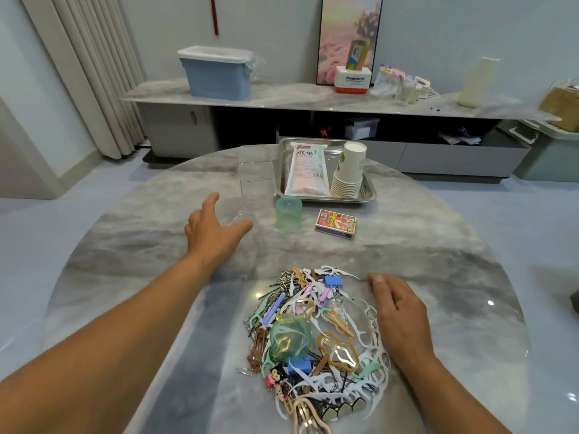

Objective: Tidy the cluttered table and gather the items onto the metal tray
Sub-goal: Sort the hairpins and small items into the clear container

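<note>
Both hands spread over the table, neither one holding anything.

Nearest me, my right hand (399, 317) lies flat, fingers relaxed, just beside the pile of clips and floss picks (316, 339) (too tangled to sort out by eye). My left hand (213, 228) reaches farther out, fingers splayed toward a clear plastic piece (238, 211) I can barely make out. Beyond sit the green cup (289, 213) and matchbox (336, 224), then the metal tray (368, 195) holding a packet (308, 170) and stacked paper cups (349, 170).

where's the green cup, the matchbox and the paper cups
green cup (289, 214), head view, on its side wall
matchbox (336, 223), head view, on its printed top face
paper cups (350, 170), head view, middle of the stack
</note>
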